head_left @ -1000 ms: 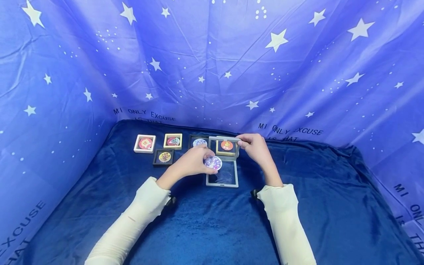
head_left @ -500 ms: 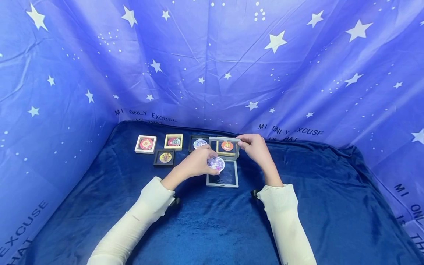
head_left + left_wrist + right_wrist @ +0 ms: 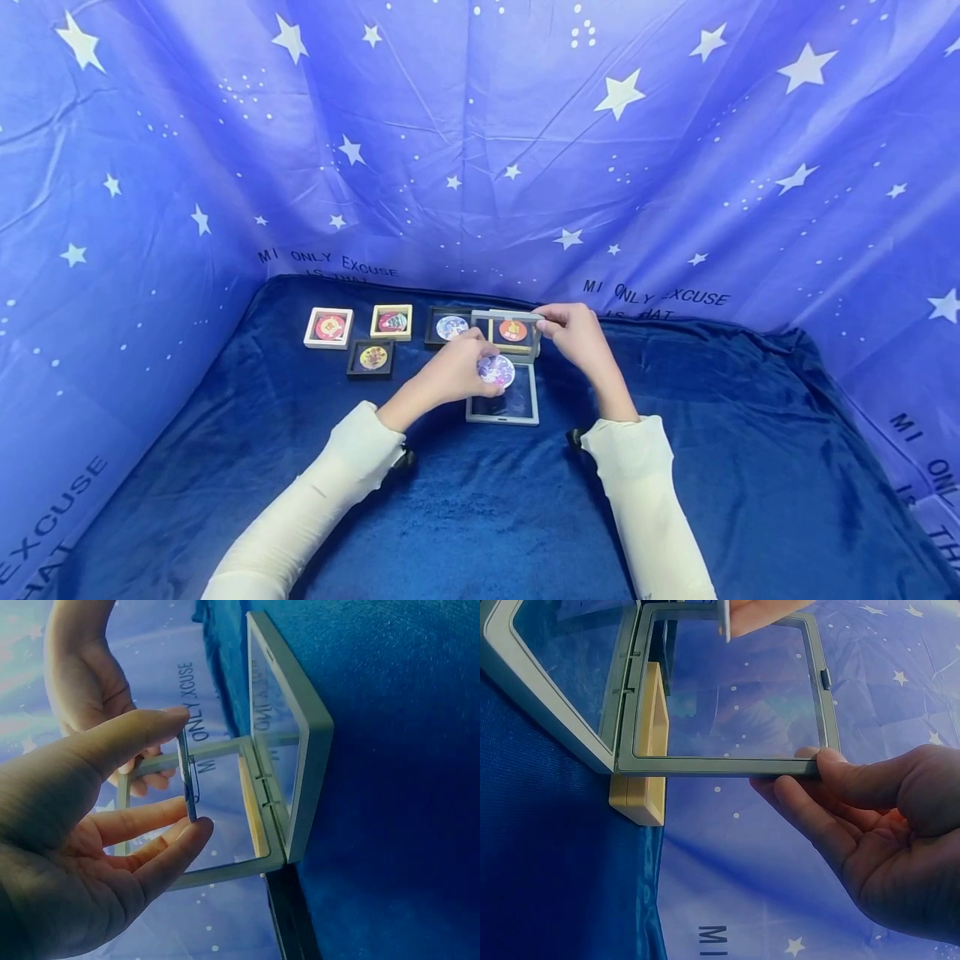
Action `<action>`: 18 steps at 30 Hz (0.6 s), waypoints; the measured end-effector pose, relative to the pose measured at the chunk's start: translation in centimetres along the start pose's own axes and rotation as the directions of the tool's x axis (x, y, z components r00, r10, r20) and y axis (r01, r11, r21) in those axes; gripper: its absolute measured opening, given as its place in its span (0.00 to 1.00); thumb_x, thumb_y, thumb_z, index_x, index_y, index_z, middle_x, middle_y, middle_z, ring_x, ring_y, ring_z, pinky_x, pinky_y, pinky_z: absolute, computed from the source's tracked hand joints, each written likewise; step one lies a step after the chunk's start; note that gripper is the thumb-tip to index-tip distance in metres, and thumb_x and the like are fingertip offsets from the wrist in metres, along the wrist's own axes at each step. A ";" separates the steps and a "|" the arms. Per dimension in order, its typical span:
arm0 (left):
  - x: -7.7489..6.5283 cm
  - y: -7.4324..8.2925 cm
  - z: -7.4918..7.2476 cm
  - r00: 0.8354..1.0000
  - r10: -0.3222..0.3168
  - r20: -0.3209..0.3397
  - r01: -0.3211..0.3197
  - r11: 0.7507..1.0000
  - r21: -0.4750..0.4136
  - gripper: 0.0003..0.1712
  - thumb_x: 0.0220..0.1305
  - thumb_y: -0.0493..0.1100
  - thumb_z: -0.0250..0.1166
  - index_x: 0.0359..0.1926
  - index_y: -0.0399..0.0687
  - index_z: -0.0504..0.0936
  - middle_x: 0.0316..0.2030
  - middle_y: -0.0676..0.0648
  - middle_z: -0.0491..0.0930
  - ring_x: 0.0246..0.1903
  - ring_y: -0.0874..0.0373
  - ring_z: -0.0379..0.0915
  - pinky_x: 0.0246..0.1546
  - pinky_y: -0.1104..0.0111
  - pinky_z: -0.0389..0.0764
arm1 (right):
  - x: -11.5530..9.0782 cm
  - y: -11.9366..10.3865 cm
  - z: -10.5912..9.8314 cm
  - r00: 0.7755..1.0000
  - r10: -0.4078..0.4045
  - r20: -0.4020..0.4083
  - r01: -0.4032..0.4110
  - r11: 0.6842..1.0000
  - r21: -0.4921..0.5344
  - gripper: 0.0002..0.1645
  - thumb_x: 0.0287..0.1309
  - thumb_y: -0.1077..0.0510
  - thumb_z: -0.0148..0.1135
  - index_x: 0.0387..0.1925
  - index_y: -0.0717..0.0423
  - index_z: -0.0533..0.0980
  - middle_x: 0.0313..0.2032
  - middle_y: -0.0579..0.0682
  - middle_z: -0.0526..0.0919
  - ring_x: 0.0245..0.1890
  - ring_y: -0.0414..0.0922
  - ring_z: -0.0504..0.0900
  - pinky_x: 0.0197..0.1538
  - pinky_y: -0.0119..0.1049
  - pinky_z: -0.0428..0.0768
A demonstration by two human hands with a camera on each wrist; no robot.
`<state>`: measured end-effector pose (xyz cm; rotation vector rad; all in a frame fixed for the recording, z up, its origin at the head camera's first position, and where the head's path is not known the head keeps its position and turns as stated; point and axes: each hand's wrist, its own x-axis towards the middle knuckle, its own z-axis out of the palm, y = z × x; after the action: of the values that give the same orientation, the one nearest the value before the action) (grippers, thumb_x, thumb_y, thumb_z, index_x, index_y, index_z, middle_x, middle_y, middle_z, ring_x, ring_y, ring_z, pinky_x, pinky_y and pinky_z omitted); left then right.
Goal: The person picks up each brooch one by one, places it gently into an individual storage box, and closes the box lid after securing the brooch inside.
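My left hand (image 3: pixel 450 367) pinches a round pin badge (image 3: pixel 497 372) with a purple and white picture, between thumb and fingertips. It hangs above the lower half of a grey hinged display frame (image 3: pixel 501 421), which lies on the cloth. In the left wrist view the badge (image 3: pixel 186 776) is edge-on, with a pin clasp on its back. My right hand (image 3: pixel 576 327) grips the top right corner of the frame's raised half, thumb against the rim (image 3: pixel 720 766) in the right wrist view. Clear film spans both halves.
Behind the raised half stands a gold frame (image 3: pixel 504 347) with an orange badge. A black frame (image 3: pixel 437 313) is beside it, partly hidden. Further left lie a white frame (image 3: pixel 327 343), a gold frame (image 3: pixel 391 337) and a black frame (image 3: pixel 368 375), each with a badge.
My left hand has moved a little to the right with the badge, now further over the grey frame's lower half. The right hand stays at the raised half's corner.
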<state>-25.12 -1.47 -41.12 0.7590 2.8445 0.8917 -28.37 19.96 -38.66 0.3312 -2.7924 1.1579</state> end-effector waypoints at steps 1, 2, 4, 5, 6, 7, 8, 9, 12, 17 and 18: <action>0.0 0.0 0.1 1.000 0.000 -0.003 0.000 1.000 0.005 0.31 0.51 0.48 0.81 0.55 0.39 0.85 0.46 0.44 0.79 0.41 0.54 0.75 0.47 0.61 0.80 | 0.0 0.0 0.0 1.000 0.000 0.000 0.000 1.000 0.001 0.11 0.69 0.63 0.62 0.48 0.61 0.85 0.42 0.59 0.89 0.40 0.52 0.86 0.44 0.44 0.81; 0.1 0.0 0.2 1.000 0.000 -0.007 0.000 1.000 0.010 0.31 0.51 0.48 0.81 0.55 0.39 0.85 0.46 0.44 0.79 0.40 0.54 0.75 0.47 0.61 0.80 | 0.0 0.0 0.0 1.000 0.001 0.000 -0.001 1.000 0.002 0.11 0.69 0.63 0.62 0.48 0.61 0.85 0.42 0.59 0.89 0.40 0.52 0.86 0.43 0.44 0.81; 0.2 0.1 0.3 1.000 -0.001 -0.015 0.002 1.000 0.024 0.32 0.51 0.48 0.81 0.54 0.38 0.85 0.45 0.44 0.79 0.39 0.54 0.74 0.46 0.61 0.79 | 0.0 0.0 0.0 1.000 0.002 0.000 -0.002 1.000 0.000 0.11 0.69 0.63 0.62 0.48 0.61 0.86 0.42 0.59 0.89 0.39 0.52 0.86 0.43 0.44 0.80; 0.2 0.2 0.4 1.000 -0.002 -0.019 0.003 0.999 0.032 0.32 0.51 0.49 0.81 0.54 0.38 0.85 0.45 0.43 0.79 0.39 0.54 0.74 0.46 0.61 0.79 | 0.0 0.0 0.0 1.000 0.002 0.000 -0.002 1.000 0.000 0.11 0.69 0.63 0.62 0.47 0.61 0.86 0.42 0.59 0.89 0.39 0.51 0.85 0.43 0.44 0.80; 0.3 0.2 0.5 1.000 -0.003 -0.023 0.004 0.999 0.039 0.32 0.51 0.49 0.81 0.54 0.37 0.85 0.45 0.43 0.80 0.38 0.54 0.74 0.45 0.61 0.79 | 0.0 0.0 -0.1 1.000 0.001 0.000 -0.001 1.000 -0.001 0.11 0.69 0.63 0.62 0.47 0.61 0.86 0.42 0.59 0.89 0.38 0.51 0.85 0.42 0.43 0.79; 0.4 0.3 0.6 1.000 -0.005 -0.025 0.006 0.999 0.048 0.32 0.51 0.49 0.81 0.54 0.37 0.85 0.45 0.42 0.80 0.38 0.54 0.73 0.45 0.61 0.79 | 0.0 0.0 -0.1 1.000 0.002 0.001 -0.002 1.000 -0.001 0.11 0.69 0.63 0.62 0.47 0.61 0.86 0.41 0.59 0.89 0.38 0.51 0.84 0.42 0.43 0.79; 0.4 0.3 0.7 1.000 -0.007 -0.029 0.008 0.999 0.054 0.32 0.51 0.49 0.81 0.54 0.37 0.85 0.45 0.42 0.80 0.38 0.54 0.73 0.45 0.61 0.79 | 0.0 0.0 -0.1 1.000 0.002 0.002 -0.002 1.000 -0.001 0.11 0.69 0.63 0.62 0.47 0.61 0.86 0.41 0.60 0.89 0.37 0.51 0.84 0.41 0.43 0.78; 0.5 0.3 0.8 0.999 -0.011 -0.032 0.013 0.998 0.059 0.32 0.51 0.49 0.81 0.53 0.37 0.85 0.45 0.42 0.81 0.38 0.55 0.74 0.45 0.61 0.79 | 0.1 0.1 -0.1 1.000 0.002 0.002 -0.002 1.000 -0.002 0.11 0.69 0.63 0.62 0.47 0.60 0.86 0.41 0.60 0.89 0.37 0.51 0.83 0.41 0.42 0.78; 0.6 0.5 1.1 0.999 -0.030 -0.039 0.032 0.997 0.063 0.30 0.51 0.49 0.81 0.51 0.36 0.86 0.45 0.40 0.81 0.38 0.54 0.75 0.45 0.60 0.80 | 0.1 0.1 -0.1 1.000 0.005 0.003 -0.005 1.000 -0.005 0.11 0.69 0.63 0.62 0.47 0.60 0.86 0.40 0.59 0.89 0.36 0.50 0.83 0.41 0.42 0.77; 0.8 0.7 1.6 0.996 -0.067 -0.054 0.071 0.995 0.076 0.29 0.49 0.50 0.82 0.47 0.36 0.87 0.43 0.41 0.81 0.37 0.54 0.76 0.44 0.61 0.81 | 0.1 0.2 -0.1 1.000 0.017 0.008 -0.017 1.000 0.001 0.11 0.69 0.62 0.61 0.48 0.60 0.86 0.42 0.59 0.89 0.38 0.52 0.85 0.43 0.43 0.79; 0.8 0.7 1.8 0.995 -0.075 -0.058 0.080 0.994 0.080 0.28 0.49 0.51 0.82 0.46 0.36 0.87 0.43 0.41 0.81 0.37 0.54 0.76 0.44 0.61 0.81 | 0.0 0.2 -0.1 1.000 0.018 0.010 -0.018 1.000 0.002 0.11 0.70 0.62 0.61 0.48 0.60 0.85 0.42 0.60 0.89 0.39 0.52 0.85 0.43 0.44 0.79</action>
<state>-25.16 0.35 -42.10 0.6363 2.9522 0.8011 -28.44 20.14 -38.68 0.3142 -2.8089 1.1656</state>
